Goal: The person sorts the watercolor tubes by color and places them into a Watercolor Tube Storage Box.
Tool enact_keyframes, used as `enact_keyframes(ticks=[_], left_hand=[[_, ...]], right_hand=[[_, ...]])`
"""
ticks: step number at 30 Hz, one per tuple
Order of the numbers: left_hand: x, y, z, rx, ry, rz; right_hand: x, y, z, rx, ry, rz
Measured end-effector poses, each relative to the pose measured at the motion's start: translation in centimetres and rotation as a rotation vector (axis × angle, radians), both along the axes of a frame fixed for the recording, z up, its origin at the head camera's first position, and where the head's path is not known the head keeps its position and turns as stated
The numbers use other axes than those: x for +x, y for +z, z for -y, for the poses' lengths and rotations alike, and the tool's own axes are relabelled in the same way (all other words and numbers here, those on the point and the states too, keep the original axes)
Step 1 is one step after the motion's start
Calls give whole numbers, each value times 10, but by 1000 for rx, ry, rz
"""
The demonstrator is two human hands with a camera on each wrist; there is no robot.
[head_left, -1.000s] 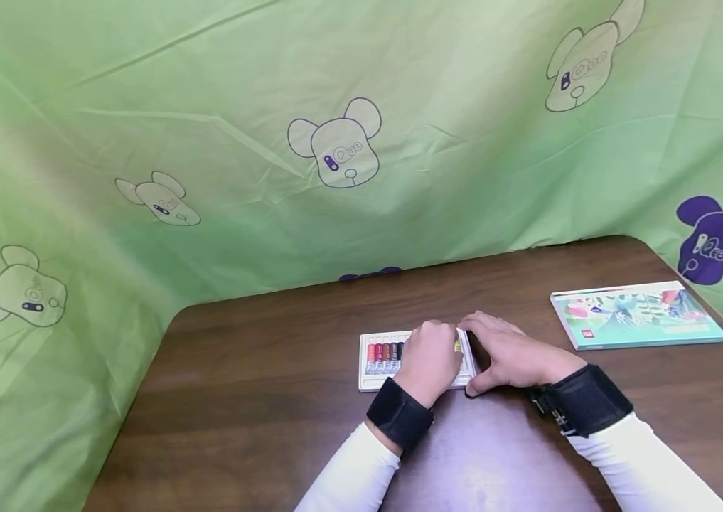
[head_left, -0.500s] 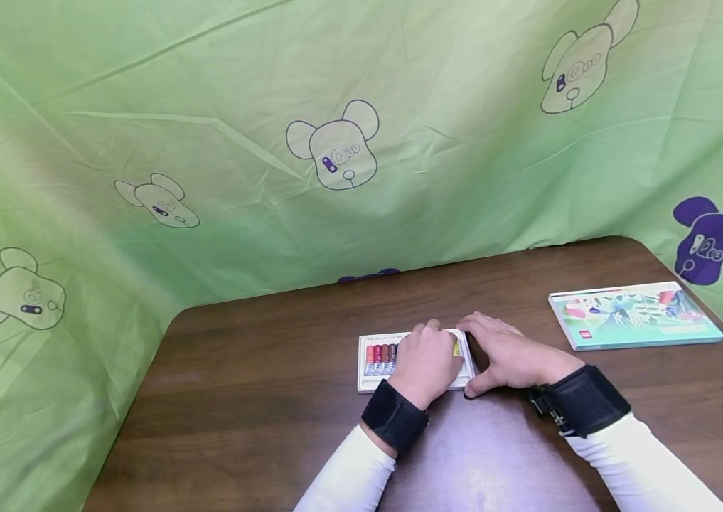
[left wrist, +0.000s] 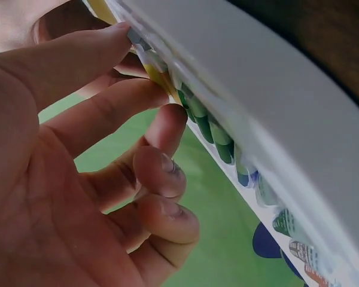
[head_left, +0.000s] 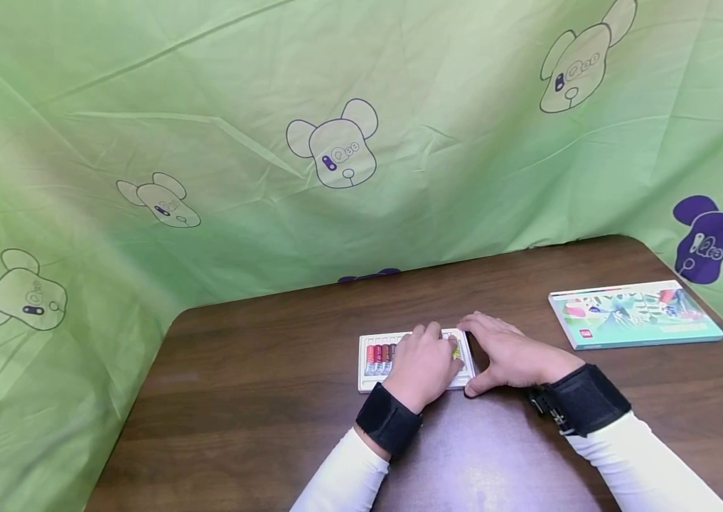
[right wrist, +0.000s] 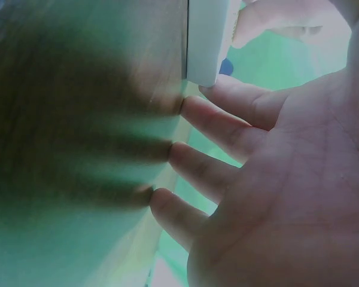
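A white tray of paint tubes [head_left: 369, 382] lies on the table in the head view, its tubes in a row with red ones at the left. Over its right half reaches my left hand [head_left: 421, 366]. In the left wrist view, thumb and forefinger pinch a yellow paint tube [left wrist: 158, 75] at the tray; the other fingers curl in loosely. Green tubes [left wrist: 206, 122] sit beside it. My right hand [head_left: 508, 352] holds the tray's right end, thumb at the near corner and forefinger at the far one. Its other fingertips rest on the table in the right wrist view.
At the right of the brown table [head_left: 239, 398] lies a flat turquoise box [head_left: 643, 316] with a floral print. A green cloth [head_left: 220, 142] with mouse-like heads hangs behind and at the sides.
My left hand has flattened over the tray and its wrist has shifted slightly left and lower. The right hand and the tray stay where they were.
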State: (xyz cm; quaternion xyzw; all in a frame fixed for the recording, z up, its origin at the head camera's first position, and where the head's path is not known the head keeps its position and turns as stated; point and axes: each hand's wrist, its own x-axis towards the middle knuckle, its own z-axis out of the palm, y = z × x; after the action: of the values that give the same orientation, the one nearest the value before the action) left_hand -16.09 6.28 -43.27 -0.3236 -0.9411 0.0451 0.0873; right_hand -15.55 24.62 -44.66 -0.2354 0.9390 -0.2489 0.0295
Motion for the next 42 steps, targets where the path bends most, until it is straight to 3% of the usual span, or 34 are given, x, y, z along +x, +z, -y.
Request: enact_keyframes(ticks=[9,15,18,28,37,42], left_hand=[[-1,-1,2,-20,-42,10],[-1,-3,0,-70,-68,-112],[-1,-5,0,-68,-72,-130],[-8,-10,12,50,-114,-9],[-10,-6,14,95,-48,63],[-9,-6,15,97,-63,70]], right_hand=[[0,-2,-2,3,3,-7],[-1,0,-2,2,2,-15],[-1,0,-2,3,2,-19],[-1,0,-1,17,6,2],[-3,1,-1,8,10,-7],[-2,0,-1,15,5,8]])
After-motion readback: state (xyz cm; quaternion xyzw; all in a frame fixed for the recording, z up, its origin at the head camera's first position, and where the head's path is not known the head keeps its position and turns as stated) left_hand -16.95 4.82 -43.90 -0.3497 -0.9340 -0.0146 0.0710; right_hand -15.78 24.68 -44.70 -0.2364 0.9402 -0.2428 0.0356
